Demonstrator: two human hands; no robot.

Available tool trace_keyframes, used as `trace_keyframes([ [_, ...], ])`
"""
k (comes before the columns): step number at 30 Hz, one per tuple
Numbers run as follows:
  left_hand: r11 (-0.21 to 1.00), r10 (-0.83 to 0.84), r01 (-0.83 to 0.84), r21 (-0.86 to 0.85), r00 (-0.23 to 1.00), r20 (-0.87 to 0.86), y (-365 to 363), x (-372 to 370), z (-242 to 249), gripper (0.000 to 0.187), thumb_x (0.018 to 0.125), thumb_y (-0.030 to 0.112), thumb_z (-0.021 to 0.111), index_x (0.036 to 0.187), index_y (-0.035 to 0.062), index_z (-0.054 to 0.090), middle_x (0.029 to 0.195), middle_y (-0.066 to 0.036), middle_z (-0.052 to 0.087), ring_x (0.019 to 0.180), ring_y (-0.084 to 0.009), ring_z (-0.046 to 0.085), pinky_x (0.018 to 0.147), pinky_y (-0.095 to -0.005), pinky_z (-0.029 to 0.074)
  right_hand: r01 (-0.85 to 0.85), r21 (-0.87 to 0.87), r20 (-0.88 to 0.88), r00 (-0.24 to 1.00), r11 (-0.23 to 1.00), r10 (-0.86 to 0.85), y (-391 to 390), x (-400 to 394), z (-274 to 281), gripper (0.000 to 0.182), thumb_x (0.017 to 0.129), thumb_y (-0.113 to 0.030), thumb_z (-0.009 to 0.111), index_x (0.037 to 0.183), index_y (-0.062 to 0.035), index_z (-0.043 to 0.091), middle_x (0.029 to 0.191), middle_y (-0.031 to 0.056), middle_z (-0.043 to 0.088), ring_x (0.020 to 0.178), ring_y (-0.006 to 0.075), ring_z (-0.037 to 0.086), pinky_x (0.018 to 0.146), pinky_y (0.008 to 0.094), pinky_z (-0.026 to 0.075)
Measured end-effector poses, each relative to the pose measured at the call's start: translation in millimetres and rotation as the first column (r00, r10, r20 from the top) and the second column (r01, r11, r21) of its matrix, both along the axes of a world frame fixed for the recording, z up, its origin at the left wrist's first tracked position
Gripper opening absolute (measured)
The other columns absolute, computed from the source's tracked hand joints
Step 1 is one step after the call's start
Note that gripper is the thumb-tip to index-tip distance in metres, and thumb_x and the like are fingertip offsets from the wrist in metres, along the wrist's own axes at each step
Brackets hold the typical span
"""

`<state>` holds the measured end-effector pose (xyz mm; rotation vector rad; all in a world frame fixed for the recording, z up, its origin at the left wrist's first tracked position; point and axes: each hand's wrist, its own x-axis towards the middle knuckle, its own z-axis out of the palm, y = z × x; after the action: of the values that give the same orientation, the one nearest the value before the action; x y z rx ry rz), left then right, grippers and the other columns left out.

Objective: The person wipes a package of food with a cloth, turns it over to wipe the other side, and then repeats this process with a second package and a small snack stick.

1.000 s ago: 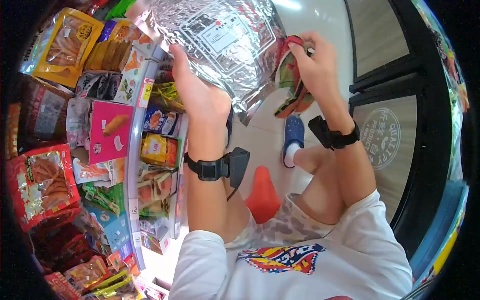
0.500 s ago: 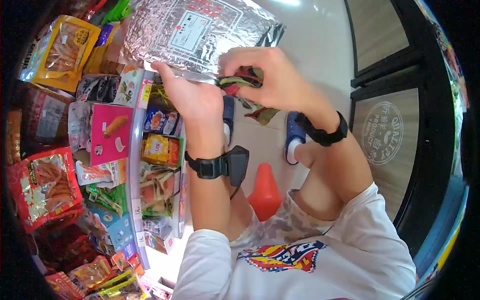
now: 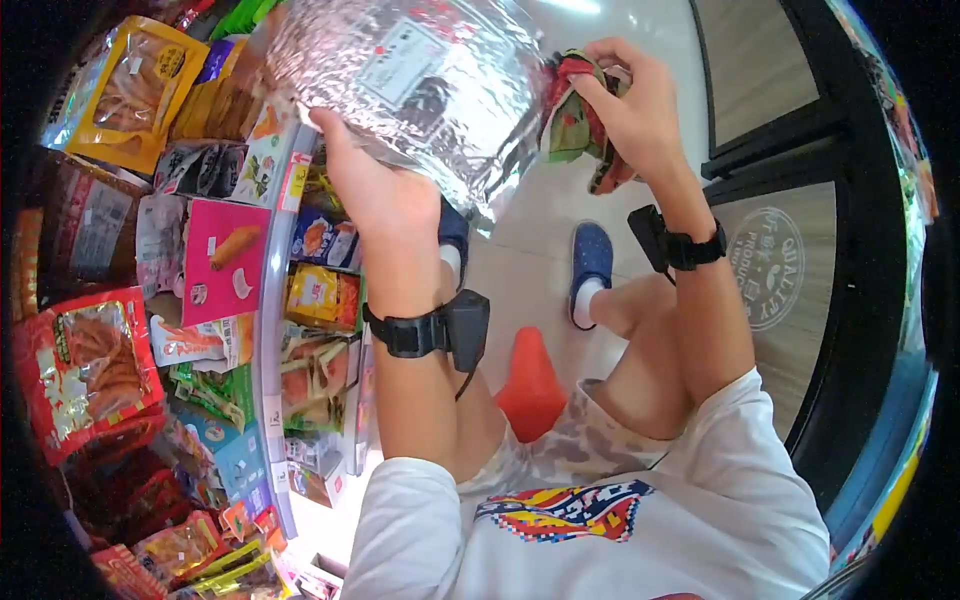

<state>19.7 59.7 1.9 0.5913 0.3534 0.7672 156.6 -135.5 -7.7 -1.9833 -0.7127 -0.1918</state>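
Note:
A large silver foil bag [image 3: 490, 110] with a white label is gripped from below by my left hand [image 3: 385, 195]; the thumb shows along its left side and the fingers are hidden behind the foil. The bag's lower right corner hangs down past the hand. To the right of the bag, my right hand [image 3: 640, 110] is closed around crumpled small snack packets [image 3: 572, 125] in green, red and dark colours. Their exact number cannot be made out. These packets are close to the bag's right edge.
Shelves at the left carry many snack bags, among them an orange-yellow bag [image 3: 140, 90], a red bag [image 3: 90, 370] and a pink card [image 3: 225, 260]. A shelf edge [image 3: 270, 330] bears price tags. An orange-red cone-shaped object [image 3: 530, 385] stands between my legs. Dark-framed panels [image 3: 785, 270] line the right.
My right hand has moved right and slightly up with the packets, away from the bag's lower edge. The foil bag has tilted, its right corner dropping. My left hand keeps its hold.

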Motion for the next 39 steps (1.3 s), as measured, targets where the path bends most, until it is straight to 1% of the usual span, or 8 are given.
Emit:
trace_keyframes([
  [3,0.995,0.098,-0.097,-0.034,0.995,0.006,11,-5,-4,0.055,0.111,0.046,0.041,0.145,0.0042,0.051,0.147,-0.011,0.056,0.133,-0.0276,0.054,0.115,-0.0481,0.041,-0.051,-0.103,-0.034,0.998,0.993,0.048,8,-23,5,0.030,0.086,-0.017,0.071,0.106,0.0045,0.068,0.086,0.0229,0.074,0.079,0.0345,0.074,0.075,0.0413,0.058],
  [6,0.987,0.154,-0.150,0.066,0.986,-0.058,15,-6,-10,0.064,0.111,0.051,0.035,0.154,0.0036,0.041,0.154,-0.013,0.049,0.138,-0.0288,0.049,0.120,-0.0449,0.037,-0.293,-0.049,0.043,0.955,0.955,0.295,26,-44,-13,0.027,0.086,-0.013,0.068,0.107,0.0031,0.067,0.087,0.0240,0.072,0.081,0.0407,0.071,0.076,0.0455,0.057],
  [12,0.988,0.146,-0.144,-0.065,0.989,0.029,14,-5,1,0.067,0.111,0.054,0.031,0.156,0.0035,0.038,0.157,-0.014,0.046,0.142,-0.0296,0.046,0.122,-0.0464,0.034,-0.221,-0.059,0.031,0.974,0.973,0.223,32,-50,-18,0.024,0.084,-0.012,0.067,0.105,-0.0006,0.069,0.090,0.0241,0.072,0.083,0.0479,0.067,0.077,0.0473,0.056],
  [14,0.986,0.163,-0.161,-0.052,0.986,0.035,12,-6,6,0.068,0.111,0.054,0.029,0.156,0.0036,0.038,0.158,-0.013,0.045,0.143,-0.0300,0.045,0.122,-0.0459,0.033,-0.092,-0.097,0.096,0.990,0.991,0.101,23,-36,-14,0.023,0.086,-0.015,0.069,0.104,-0.0012,0.070,0.087,0.0219,0.073,0.077,0.0394,0.071,0.074,0.0436,0.057],
  [19,0.996,0.090,-0.092,0.021,0.992,0.084,15,-6,2,0.065,0.111,0.053,0.035,0.155,0.0053,0.039,0.156,-0.012,0.046,0.142,-0.0295,0.045,0.121,-0.0464,0.034,0.117,0.399,0.117,0.977,0.909,-0.177,13,-23,14,0.022,0.092,-0.011,0.071,0.109,0.0012,0.066,0.088,0.0131,0.073,0.074,0.0194,0.068,0.071,0.0348,0.055],
  [27,0.998,0.054,-0.056,0.008,0.988,0.142,6,-13,9,0.065,0.109,0.052,0.045,0.153,0.0045,0.042,0.153,-0.010,0.051,0.137,-0.0275,0.049,0.119,-0.0446,0.035,0.068,0.038,0.304,0.950,0.997,-0.076,16,-28,5,0.021,0.091,0.000,0.068,0.112,-0.0034,0.066,0.100,0.0130,0.070,0.080,0.0222,0.067,0.073,0.0340,0.053],
  [30,0.998,0.049,-0.054,0.030,0.987,0.153,5,-12,7,0.067,0.107,0.054,0.048,0.152,0.0051,0.043,0.152,-0.010,0.051,0.136,-0.0276,0.050,0.118,-0.0456,0.037,0.055,0.021,0.302,0.951,0.998,-0.059,18,-35,7,0.019,0.089,-0.003,0.069,0.108,-0.0028,0.066,0.097,0.0144,0.069,0.085,0.0340,0.069,0.076,0.0390,0.055],
  [39,0.997,0.022,-0.034,0.068,0.985,0.171,3,-7,1,0.069,0.106,0.057,0.047,0.150,0.0042,0.044,0.150,-0.011,0.053,0.136,-0.0302,0.051,0.117,-0.0484,0.038,0.068,0.018,0.212,0.975,0.998,-0.071,26,-47,2,0.022,0.083,-0.003,0.073,0.104,-0.0045,0.065,0.102,0.0135,0.067,0.085,0.0341,0.070,0.073,0.0409,0.056],
])
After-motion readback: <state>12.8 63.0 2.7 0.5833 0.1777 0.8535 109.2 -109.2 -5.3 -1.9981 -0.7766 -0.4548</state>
